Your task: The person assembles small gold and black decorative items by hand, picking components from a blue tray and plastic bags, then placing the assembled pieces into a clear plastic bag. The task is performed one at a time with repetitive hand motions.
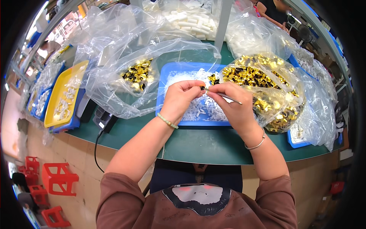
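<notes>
Over a blue tray point(160, 97) of small white plastic pieces point(204, 108), my two hands meet at the fingertips. My left hand point(182, 95) is closed in a pinch on a small gold piece point(202, 87), mostly covered by the fingers. Between the thumb and fingers of my right hand point(235, 101) lies a thin metal tool point(230, 98), its tip touching or close to the gold piece. Just right of that hand, an open clear bag point(293, 101) holds many shiny gold pieces point(253, 76). Some gold pieces point(214, 79) lie at the tray's right side.
On the left, a clear bag point(110, 95) holds more gold pieces point(138, 74). Beside it are a yellow tray point(49, 112) and a black device point(105, 118) with a cable. White cylinders point(190, 24) fill a bag behind a metal post point(223, 26). Another person point(272, 11) is at far right.
</notes>
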Demonstrator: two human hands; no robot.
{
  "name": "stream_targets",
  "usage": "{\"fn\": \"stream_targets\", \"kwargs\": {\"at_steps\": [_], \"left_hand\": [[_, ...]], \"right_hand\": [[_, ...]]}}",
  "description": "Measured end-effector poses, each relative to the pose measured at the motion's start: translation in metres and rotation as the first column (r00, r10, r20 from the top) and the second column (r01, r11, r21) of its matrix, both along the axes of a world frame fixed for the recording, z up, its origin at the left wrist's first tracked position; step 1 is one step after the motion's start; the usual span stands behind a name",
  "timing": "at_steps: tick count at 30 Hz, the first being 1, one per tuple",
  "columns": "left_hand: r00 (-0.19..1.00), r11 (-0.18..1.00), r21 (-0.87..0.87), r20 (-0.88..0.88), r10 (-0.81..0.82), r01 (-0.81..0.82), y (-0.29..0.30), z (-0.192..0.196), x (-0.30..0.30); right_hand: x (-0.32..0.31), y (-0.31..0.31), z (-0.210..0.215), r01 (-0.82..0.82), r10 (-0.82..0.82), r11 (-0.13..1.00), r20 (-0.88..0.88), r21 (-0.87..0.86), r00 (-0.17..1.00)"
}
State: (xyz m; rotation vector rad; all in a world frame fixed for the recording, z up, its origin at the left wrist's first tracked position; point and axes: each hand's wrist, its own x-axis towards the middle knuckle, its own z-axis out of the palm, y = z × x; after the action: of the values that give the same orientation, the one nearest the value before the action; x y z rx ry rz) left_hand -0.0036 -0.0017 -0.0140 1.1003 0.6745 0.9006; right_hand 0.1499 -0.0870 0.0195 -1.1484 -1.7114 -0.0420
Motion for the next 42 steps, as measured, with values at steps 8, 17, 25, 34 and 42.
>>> {"fn": "stream_targets", "kwargs": {"at_steps": [8, 17, 25, 34, 42], "left_hand": [[1.0, 0.998, 0.054, -0.03, -0.008, 0.01, 0.001, -0.002, 0.0], [0.982, 0.989, -0.075, 0.152, -0.115, 0.128, 0.003, 0.0, -0.002], [0.982, 0.989, -0.061, 0.138, -0.129, 0.138, 0.003, -0.002, -0.002], [0.987, 0.991, -0.074, 0.124, -0.099, 0.108, 0.002, 0.0, -0.003], [0.988, 0.993, -0.064, 0.126, -0.092, 0.1, 0.001, -0.001, -0.003]], "right_hand": [[-0.002, -0.003, 0.0, -0.013, 0.013, 1.0, 0.006, 0.012, 1.0], [0.003, 0.004, -0.007, -0.045, 0.038, 0.998, -0.154, -0.044, 0.987], [0.004, 0.005, -0.006, -0.042, 0.026, 0.995, -0.161, -0.095, 0.987], [0.006, 0.006, -0.006, -0.087, 0.049, 0.989, -0.295, -0.119, 0.954], [0.006, 0.003, -0.003, -0.063, 0.032, 0.986, -0.194, -0.153, 0.981]]}}
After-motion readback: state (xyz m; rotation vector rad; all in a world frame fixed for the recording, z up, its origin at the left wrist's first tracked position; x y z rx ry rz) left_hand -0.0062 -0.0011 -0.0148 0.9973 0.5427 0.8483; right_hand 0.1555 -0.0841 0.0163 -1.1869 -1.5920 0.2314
